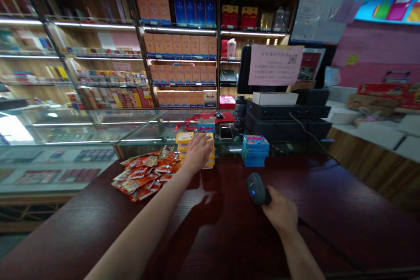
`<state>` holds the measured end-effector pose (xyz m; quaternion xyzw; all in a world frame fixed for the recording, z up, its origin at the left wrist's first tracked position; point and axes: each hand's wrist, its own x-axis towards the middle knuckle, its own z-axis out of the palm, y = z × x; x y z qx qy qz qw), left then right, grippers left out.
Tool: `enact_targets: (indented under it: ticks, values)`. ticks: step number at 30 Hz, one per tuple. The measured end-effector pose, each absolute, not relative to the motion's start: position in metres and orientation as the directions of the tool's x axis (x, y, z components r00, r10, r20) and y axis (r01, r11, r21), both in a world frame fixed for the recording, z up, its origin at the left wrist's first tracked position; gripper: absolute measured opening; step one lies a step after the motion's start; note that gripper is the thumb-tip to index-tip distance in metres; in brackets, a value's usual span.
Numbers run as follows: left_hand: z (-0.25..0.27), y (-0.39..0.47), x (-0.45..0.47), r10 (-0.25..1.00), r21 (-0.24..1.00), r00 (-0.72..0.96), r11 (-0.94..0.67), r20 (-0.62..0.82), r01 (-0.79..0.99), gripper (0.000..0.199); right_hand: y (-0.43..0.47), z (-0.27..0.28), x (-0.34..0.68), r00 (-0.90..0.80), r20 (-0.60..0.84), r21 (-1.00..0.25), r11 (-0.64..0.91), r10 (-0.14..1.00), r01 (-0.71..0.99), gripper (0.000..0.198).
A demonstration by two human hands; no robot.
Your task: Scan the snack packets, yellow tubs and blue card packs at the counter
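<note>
My left hand (198,152) reaches across the dark counter to stacked yellow-edged plastic boxes (184,137). Its fingers are stretched out over the top of the stack and hide part of it; no box is visibly lifted. In my right hand (282,211) is a dark barcode scanner (255,189) with a small blue light, gripped by its handle above the counter. Its cable runs off toward the lower right. Left of the yellow boxes lies a loose heap of orange-red snack packets (144,175). A neat stack of flat blue packs (255,153) stands beyond the scanner.
Behind the dark wooden counter (226,245) is a glass display case (147,127). A phone (225,132), a dark bottle (240,113) and a monitor with a pink paper sign (275,64) stand at the back. Shelves of boxed goods (180,46) line the wall.
</note>
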<state>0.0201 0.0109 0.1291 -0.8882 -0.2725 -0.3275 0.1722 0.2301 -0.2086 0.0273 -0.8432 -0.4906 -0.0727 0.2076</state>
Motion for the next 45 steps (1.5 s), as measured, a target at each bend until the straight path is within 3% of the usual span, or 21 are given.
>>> enact_targets:
  ticks: [8, 16, 21, 26, 29, 31, 33, 36, 38, 40, 42, 45]
  values:
    - [0.113, -0.017, 0.126, 0.219, -0.199, 0.849, -0.916, 0.482, 0.349, 0.036, -0.204, 0.035, 0.232, 0.600, 0.225, -0.234, -0.555, 0.768, 0.798, 0.012]
    - [0.107, -0.013, 0.216, 0.305, -0.201, 0.826, -0.876, 0.474, 0.438, 0.040, -0.200, 0.027, 0.237, 0.560, 0.239, -0.231, -0.514, 0.793, 0.826, 0.022]
    - [0.113, -0.016, 0.220, 0.339, -0.220, 0.818, -0.851, 0.465, 0.477, 0.024, -0.199, 0.030, 0.237, 0.564, 0.213, -0.233, -0.519, 0.798, 0.822, 0.018]
    - [0.129, -0.021, 0.201, 0.279, -0.328, 0.864, -0.841, 0.420, 0.431, 0.029, -0.202, 0.036, 0.236, 0.568, 0.173, -0.233, -0.526, 0.805, 0.818, 0.019]
    - [0.129, -0.025, 0.177, 0.299, -0.319, 0.857, -0.835, 0.420, 0.448, 0.025, -0.205, 0.036, 0.235, 0.559, 0.176, -0.239, -0.516, 0.810, 0.823, 0.020]
    - [0.122, -0.028, 0.154, 0.331, -0.260, 0.822, -0.836, 0.463, 0.483, 0.021, -0.206, 0.035, 0.235, 0.560, 0.174, -0.247, -0.515, 0.810, 0.821, 0.020]
    - [0.106, -0.032, 0.129, 0.392, -0.113, 0.728, -0.836, 0.562, 0.537, 0.019, -0.208, 0.035, 0.234, 0.552, 0.188, -0.255, -0.502, 0.813, 0.826, 0.020]
    - [0.071, -0.040, 0.095, 0.574, 0.342, 0.413, -0.789, 0.707, 0.510, 0.015, -0.209, 0.036, 0.231, 0.550, 0.190, -0.256, -0.500, 0.813, 0.827, 0.017]
    - [0.045, -0.047, 0.080, 0.747, 0.679, 0.166, -0.658, 0.644, 0.326, 0.016, -0.210, 0.037, 0.229, 0.569, 0.167, -0.244, -0.526, 0.805, 0.815, 0.016]
    - [0.024, -0.054, 0.072, 0.907, 0.908, 0.027, -0.420, 0.420, 0.001, 0.025, -0.211, 0.036, 0.227, 0.575, 0.167, -0.240, -0.532, 0.801, 0.812, 0.017]
    - [0.010, -0.059, 0.068, 0.981, 0.937, 0.036, -0.170, 0.190, -0.306, 0.036, -0.212, 0.034, 0.227, 0.554, 0.198, -0.254, -0.503, 0.809, 0.826, 0.018]
    - [0.002, -0.063, 0.066, 0.996, 0.858, 0.085, 0.020, 0.028, -0.514, 0.047, -0.214, 0.027, 0.227, 0.488, 0.270, -0.296, -0.411, 0.830, 0.862, 0.023]
